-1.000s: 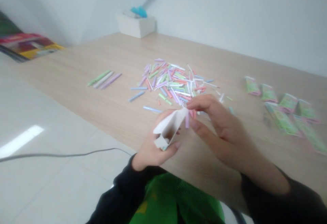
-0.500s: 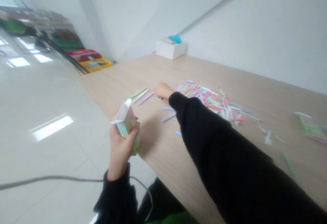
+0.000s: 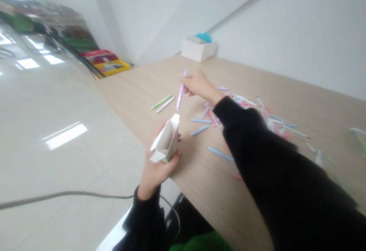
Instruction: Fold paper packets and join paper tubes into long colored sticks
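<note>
Wood-grain tabletop (image 3: 137, 90) in a white rm, glossy tile floor (image 3: 57, 110) alongside. L hand (image 3: 158, 171) was cupped at table edge, fingers and thumb partly closed around a folded paper box (image 3: 166, 140), its white inside showing and its mouth tilted up. R hand (image 3: 198, 85) was pinched shut on upper end of a lilac paper stick (image 3: 181, 94), lower tip just above box mouth, apparently not touching. Est.: stick v. light, stiff lengthwise but prob. easily crushed; best taken lightly near one end. Box also light, thin-walled and soft; best supported from below, not squeezed at mouth. Blue paper sticks (image 3: 200, 131) lay loose on table beyond; pastel stick heap (image 3: 243, 102) partly hidden by black R sleeve (image 3: 271, 167). Green and white sticks (image 3: 161, 102) lay further L. White box (image 3: 198, 51) stood at far table end, blue item (image 3: 204, 37) on top. Black cable (image 3: 71, 194) ran across floor.
</note>
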`<state>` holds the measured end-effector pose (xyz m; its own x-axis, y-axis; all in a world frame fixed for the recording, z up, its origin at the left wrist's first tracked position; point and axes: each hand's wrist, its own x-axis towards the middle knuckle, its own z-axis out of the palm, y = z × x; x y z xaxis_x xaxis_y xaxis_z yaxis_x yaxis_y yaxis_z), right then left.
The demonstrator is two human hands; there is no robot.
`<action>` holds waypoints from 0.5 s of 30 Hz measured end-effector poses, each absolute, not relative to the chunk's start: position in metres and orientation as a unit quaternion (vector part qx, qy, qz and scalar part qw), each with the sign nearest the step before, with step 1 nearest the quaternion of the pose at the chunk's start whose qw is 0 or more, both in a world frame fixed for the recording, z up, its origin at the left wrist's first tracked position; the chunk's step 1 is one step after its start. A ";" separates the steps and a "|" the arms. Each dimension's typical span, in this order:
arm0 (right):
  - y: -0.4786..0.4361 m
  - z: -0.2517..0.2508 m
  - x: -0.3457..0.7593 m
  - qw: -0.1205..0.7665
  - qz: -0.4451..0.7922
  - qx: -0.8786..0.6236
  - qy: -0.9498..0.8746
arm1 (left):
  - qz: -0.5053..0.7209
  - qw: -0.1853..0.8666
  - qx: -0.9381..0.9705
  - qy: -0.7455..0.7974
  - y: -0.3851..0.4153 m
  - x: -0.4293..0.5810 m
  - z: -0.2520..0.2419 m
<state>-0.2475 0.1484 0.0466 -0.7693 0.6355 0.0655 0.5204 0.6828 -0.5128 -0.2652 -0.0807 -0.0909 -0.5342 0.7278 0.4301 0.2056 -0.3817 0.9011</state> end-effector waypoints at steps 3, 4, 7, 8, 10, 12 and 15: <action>0.115 0.093 -0.197 0.286 0.300 -0.250 -0.875 | 0.696 0.207 0.477 0.495 -0.080 -0.259 -0.088; 0.101 0.105 -0.178 0.305 0.293 -0.237 -0.874 | 0.693 0.211 0.488 0.487 -0.079 -0.257 -0.087; 0.060 0.124 -0.126 0.375 0.259 -0.166 -0.874 | 0.671 0.213 0.520 0.484 -0.077 -0.251 -0.084; 0.048 0.123 -0.112 0.381 0.246 -0.144 -0.879 | 0.659 0.206 0.529 0.493 -0.077 -0.249 -0.084; 0.030 0.117 -0.089 0.381 0.211 -0.119 -0.892 | 0.648 0.176 0.537 0.511 -0.078 -0.245 -0.083; 0.018 0.107 -0.074 0.368 0.182 -0.109 -0.905 | 0.651 0.140 0.537 0.518 -0.080 -0.240 -0.083; 0.010 0.101 -0.063 0.348 0.176 -0.092 -0.916 | 0.678 0.171 0.488 0.522 -0.081 -0.233 -0.083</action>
<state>-0.0625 0.0099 0.1015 -0.7404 0.2909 0.6060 0.0452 0.9210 -0.3869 -0.2330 -0.0811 -0.0828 -0.4655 0.7412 0.4837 0.2785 -0.3961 0.8750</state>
